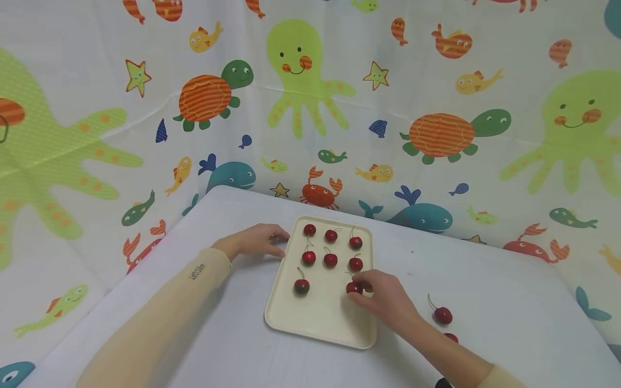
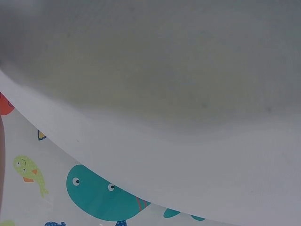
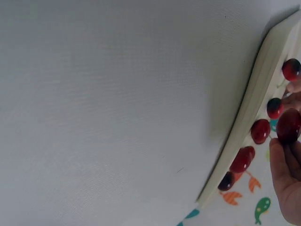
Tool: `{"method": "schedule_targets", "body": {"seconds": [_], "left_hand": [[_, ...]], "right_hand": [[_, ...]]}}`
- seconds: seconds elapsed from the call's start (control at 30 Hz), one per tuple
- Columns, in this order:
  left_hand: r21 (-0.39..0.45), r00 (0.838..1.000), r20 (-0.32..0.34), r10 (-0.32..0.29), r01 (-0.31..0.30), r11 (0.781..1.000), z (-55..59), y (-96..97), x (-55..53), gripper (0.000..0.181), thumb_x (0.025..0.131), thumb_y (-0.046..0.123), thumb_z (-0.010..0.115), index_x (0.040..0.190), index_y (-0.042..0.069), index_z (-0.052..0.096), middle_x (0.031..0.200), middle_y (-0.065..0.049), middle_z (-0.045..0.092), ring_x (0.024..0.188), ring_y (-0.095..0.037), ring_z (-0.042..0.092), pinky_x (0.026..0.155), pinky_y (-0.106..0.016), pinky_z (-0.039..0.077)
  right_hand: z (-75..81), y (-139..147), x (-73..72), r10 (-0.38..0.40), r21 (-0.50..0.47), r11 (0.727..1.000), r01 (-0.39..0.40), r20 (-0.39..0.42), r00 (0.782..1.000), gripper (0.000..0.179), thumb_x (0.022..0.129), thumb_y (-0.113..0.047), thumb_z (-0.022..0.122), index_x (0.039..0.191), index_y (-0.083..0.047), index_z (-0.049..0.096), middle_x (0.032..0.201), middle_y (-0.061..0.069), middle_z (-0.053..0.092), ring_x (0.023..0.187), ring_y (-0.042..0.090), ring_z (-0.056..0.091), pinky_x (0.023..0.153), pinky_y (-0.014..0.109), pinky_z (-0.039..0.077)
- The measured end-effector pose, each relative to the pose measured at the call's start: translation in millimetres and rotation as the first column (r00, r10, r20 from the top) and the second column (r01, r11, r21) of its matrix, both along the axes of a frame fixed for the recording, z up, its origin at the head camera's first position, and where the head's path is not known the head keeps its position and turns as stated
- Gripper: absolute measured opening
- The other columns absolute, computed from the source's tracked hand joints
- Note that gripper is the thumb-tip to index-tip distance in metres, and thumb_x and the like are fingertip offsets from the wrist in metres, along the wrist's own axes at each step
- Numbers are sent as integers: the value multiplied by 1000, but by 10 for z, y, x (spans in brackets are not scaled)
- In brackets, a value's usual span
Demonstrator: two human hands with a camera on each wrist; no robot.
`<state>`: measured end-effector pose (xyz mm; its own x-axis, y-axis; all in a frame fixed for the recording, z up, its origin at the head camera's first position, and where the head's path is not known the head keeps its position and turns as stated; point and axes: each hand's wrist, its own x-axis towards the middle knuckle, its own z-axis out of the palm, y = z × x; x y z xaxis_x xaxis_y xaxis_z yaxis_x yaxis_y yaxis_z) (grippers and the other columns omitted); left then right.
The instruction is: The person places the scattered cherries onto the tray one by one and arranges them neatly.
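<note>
A cream rectangular tray [image 1: 317, 323] lies on the white table with several dark red cherries on it, such as the stemmed cherry [image 1: 302, 286] at left. Over the tray's right side, my right hand [image 1: 385, 296] pinches a cherry [image 1: 354, 289] between thumb and fingers. That pinched cherry [image 3: 288, 126] shows large at the right edge of the right wrist view. My left hand [image 1: 254, 240] lies beside the tray's upper left edge, its fingertips near the rim and holding nothing. Blurred pale cloth fills much of the left wrist view.
Right of the tray, a cherry with a long stem [image 1: 443, 315] lies on the white table [image 1: 509, 334]. A second cherry [image 1: 451, 337] is partly covered by my right forearm. Behind the table hangs a curtain [image 1: 339, 54] printed with sea animals.
</note>
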<state>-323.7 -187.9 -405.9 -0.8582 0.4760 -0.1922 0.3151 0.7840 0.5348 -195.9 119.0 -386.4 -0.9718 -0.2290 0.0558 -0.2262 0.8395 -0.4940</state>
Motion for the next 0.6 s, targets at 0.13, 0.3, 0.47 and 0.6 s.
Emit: {"method": "schedule_targets", "body": {"seconds": [0.13,0.3,0.47,0.6], "left_hand": [[-1,1000,-7,-7,7,1000,-4,3,2,54,78,37,71,126,18,55,129,0,55,124,-21,47,105,-42,38],[-6,1000,-10,-14,14,1000,-16,-4,-4,54,78,37,71,126,18,55,129,0,55,123,-21,47,105,-41,39],[-3,1000,-5,-13,13,1000,-14,-5,-2,54,78,37,71,126,18,55,129,0,55,123,-21,47,105,-42,38],[-7,1000,-7,-14,14,1000,-12,-11,-4,54,78,38,71,126,18,55,129,0,55,123,-21,47,105,-42,38]], "right_hand": [[-28,-90,-26,45,29,999,-45,-16,999,33,73,-24,77,103,-12,69,86,-5,67,80,11,60,72,25,55],[-65,-180,-59,94,57,994,-93,-19,995,30,75,-25,76,101,-12,70,81,-6,66,76,10,58,69,23,52],[-105,-263,-88,122,59,991,-122,4,993,25,76,-25,74,98,-14,71,77,-8,65,71,9,54,64,19,48],[-132,-303,-104,133,67,989,-134,10,991,25,76,-25,75,97,-14,71,77,-8,64,70,8,51,63,19,47]]}}
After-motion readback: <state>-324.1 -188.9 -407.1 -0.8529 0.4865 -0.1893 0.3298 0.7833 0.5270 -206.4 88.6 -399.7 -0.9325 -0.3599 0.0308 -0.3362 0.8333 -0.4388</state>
